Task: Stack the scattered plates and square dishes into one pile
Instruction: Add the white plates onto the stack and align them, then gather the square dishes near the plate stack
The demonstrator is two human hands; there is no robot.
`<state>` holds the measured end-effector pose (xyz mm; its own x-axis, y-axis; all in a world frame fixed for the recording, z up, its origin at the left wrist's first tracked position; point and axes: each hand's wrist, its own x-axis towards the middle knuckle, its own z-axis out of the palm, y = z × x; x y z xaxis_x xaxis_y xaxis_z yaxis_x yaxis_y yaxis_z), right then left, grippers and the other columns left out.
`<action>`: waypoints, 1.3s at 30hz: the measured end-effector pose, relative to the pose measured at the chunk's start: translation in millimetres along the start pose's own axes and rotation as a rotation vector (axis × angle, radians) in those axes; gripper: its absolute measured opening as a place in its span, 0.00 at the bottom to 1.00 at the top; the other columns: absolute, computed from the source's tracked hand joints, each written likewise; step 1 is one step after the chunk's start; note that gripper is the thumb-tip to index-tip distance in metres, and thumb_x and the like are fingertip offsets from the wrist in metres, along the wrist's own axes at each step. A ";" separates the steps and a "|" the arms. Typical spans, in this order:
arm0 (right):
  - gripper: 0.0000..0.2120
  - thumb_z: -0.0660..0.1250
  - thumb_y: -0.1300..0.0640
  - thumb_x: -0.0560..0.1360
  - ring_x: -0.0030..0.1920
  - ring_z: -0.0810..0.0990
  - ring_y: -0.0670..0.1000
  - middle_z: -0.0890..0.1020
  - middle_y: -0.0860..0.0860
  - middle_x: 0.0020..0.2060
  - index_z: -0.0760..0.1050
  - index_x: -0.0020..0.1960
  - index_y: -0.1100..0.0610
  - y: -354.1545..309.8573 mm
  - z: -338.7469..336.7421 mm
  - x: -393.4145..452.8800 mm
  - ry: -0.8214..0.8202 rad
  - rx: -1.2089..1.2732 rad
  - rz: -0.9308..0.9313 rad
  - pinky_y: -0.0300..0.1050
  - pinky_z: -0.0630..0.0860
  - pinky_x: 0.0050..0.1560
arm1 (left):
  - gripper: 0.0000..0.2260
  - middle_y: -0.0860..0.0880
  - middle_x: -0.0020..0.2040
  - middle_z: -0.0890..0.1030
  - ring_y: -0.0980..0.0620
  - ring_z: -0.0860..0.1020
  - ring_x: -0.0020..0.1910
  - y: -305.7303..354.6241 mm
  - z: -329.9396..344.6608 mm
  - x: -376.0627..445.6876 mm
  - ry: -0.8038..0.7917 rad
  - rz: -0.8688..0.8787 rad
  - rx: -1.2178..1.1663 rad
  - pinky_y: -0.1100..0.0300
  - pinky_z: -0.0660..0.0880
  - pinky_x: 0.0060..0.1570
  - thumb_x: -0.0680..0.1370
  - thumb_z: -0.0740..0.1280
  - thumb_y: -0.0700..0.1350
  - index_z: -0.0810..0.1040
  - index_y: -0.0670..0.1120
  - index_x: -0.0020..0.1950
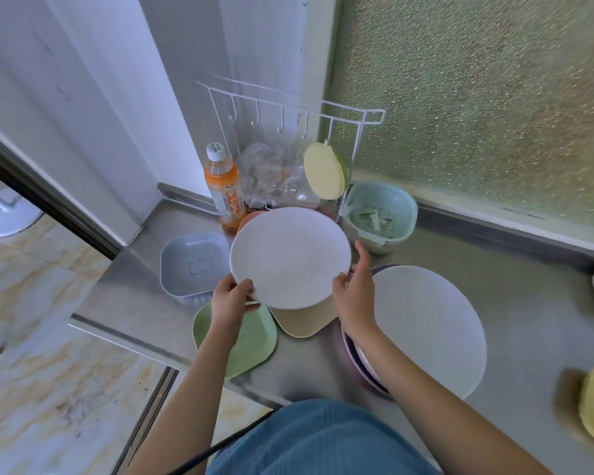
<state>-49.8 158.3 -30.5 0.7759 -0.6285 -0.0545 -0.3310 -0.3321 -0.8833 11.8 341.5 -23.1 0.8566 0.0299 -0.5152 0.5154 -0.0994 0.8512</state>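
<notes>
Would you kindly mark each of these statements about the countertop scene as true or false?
1. Both hands hold the white round plate by its near rim. True: left hand, right hand.
2. The blue square dish lies to the right of the held plate. False: it lies to its left.
3. The orange drink bottle stands upright with its cap on. True.
4. The green square dish is stacked on the pile of round plates. False: it sits apart, under the left forearm.
5. The teal strainer basket hangs from the white hook rack. False: it rests on the counter.
</notes>
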 end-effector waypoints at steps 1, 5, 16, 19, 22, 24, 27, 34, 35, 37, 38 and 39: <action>0.31 0.59 0.66 0.73 0.55 0.75 0.59 0.74 0.54 0.53 0.55 0.73 0.51 1.9 -7.8 -0.7 0.025 0.002 -0.001 0.52 0.72 0.55 | 0.06 0.46 0.36 0.74 0.48 0.75 0.37 3.3 6.0 -3.6 -0.013 -0.006 -0.032 0.57 0.76 0.35 0.75 0.61 0.35 0.72 0.42 0.38; 0.31 0.59 0.65 0.75 0.57 0.73 0.58 0.74 0.59 0.59 0.54 0.75 0.54 9.2 -43.5 -2.1 0.074 0.017 0.041 0.55 0.72 0.60 | 0.05 0.45 0.40 0.77 0.47 0.77 0.39 14.8 31.4 -18.0 -0.086 -0.068 -0.227 0.56 0.78 0.35 0.77 0.62 0.41 0.75 0.44 0.42; 0.22 0.56 0.67 0.74 0.60 0.74 0.56 0.75 0.57 0.62 0.69 0.67 0.59 56.2 -135.2 -13.9 0.333 -0.062 0.105 0.49 0.71 0.60 | 0.06 0.45 0.35 0.71 0.48 0.71 0.31 -13.3 97.2 -63.7 -0.331 0.017 0.154 0.62 0.72 0.25 0.74 0.59 0.33 0.70 0.43 0.45; 0.14 0.58 0.62 0.76 0.49 0.78 0.59 0.79 0.59 0.52 0.70 0.62 0.57 74.9 -153.0 -19.6 0.334 -0.146 0.108 0.49 0.73 0.47 | 0.11 0.46 0.30 0.66 0.48 0.65 0.30 -24.8 111.1 -65.9 -0.228 0.118 0.210 0.63 0.64 0.25 0.76 0.62 0.40 0.67 0.43 0.34; 0.11 0.59 0.58 0.78 0.45 0.78 0.59 0.80 0.58 0.49 0.69 0.60 0.57 90.6 -164.6 -27.0 0.300 -0.259 0.111 0.47 0.71 0.41 | 0.16 0.45 0.29 0.66 0.48 0.65 0.30 -32.4 120.7 -70.7 -0.163 0.234 0.372 0.58 0.63 0.30 0.77 0.62 0.50 0.68 0.43 0.32; 0.11 0.58 0.57 0.78 0.46 0.78 0.60 0.80 0.58 0.50 0.68 0.60 0.57 100.8 -173.2 -32.0 0.280 -0.326 0.119 0.49 0.72 0.42 | 0.19 0.46 0.27 0.65 0.49 0.64 0.28 -37.2 128.0 -79.0 -0.142 0.301 0.471 0.57 0.61 0.32 0.76 0.61 0.53 0.64 0.44 0.29; 0.12 0.58 0.57 0.79 0.47 0.79 0.61 0.80 0.59 0.51 0.68 0.61 0.58 116.5 -185.5 -38.4 0.243 -0.402 0.132 0.50 0.74 0.43 | 0.22 0.49 0.24 0.64 0.50 0.62 0.26 -41.5 136.6 -92.4 -0.134 0.347 0.623 0.58 0.58 0.30 0.77 0.60 0.53 0.61 0.45 0.27; 0.12 0.58 0.58 0.78 0.48 0.78 0.62 0.80 0.59 0.49 0.68 0.60 0.60 126.4 -199.8 -39.6 0.147 -0.547 0.098 0.52 0.74 0.43 | 0.22 0.48 0.27 0.70 0.46 0.70 0.31 -53.4 143.8 -107.7 -0.047 0.360 0.888 0.60 0.61 0.28 0.79 0.57 0.57 0.65 0.46 0.28; 0.11 0.57 0.58 0.78 0.48 0.78 0.62 0.80 0.59 0.50 0.68 0.60 0.60 125.1 -199.6 -38.3 0.130 -0.554 0.086 0.52 0.74 0.43 | 0.22 0.48 0.28 0.71 0.45 0.71 0.32 -53.5 144.1 -107.9 -0.027 0.359 0.902 0.60 0.62 0.29 0.79 0.56 0.57 0.65 0.46 0.28; 0.11 0.57 0.59 0.78 0.48 0.78 0.61 0.79 0.59 0.51 0.67 0.60 0.60 123.4 -198.6 -35.4 0.103 -0.571 0.059 0.52 0.75 0.42 | 0.22 0.47 0.31 0.74 0.44 0.73 0.33 -52.7 143.8 -108.3 0.012 0.352 0.932 0.59 0.65 0.31 0.79 0.55 0.58 0.69 0.45 0.30; 0.11 0.57 0.59 0.78 0.48 0.78 0.61 0.78 0.59 0.51 0.67 0.60 0.60 123.3 -198.1 -34.0 0.093 -0.585 0.044 0.52 0.75 0.42 | 0.22 0.47 0.32 0.75 0.44 0.74 0.34 -52.5 142.8 -108.5 0.025 0.354 0.950 0.59 0.65 0.32 0.79 0.55 0.58 0.71 0.45 0.32; 0.11 0.57 0.59 0.78 0.48 0.77 0.61 0.77 0.59 0.52 0.67 0.59 0.60 123.2 -197.6 -32.8 0.087 -0.600 0.034 0.52 0.74 0.41 | 0.23 0.47 0.32 0.76 0.44 0.74 0.34 -52.7 141.7 -108.7 0.036 0.355 0.972 0.59 0.66 0.32 0.79 0.55 0.59 0.71 0.45 0.32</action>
<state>-222.2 -0.9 -45.5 0.7214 -0.6923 -0.0179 -0.6194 -0.6334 -0.4638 -112.1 202.5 -26.2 0.9638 -0.1296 -0.2331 0.0034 -0.8678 0.4968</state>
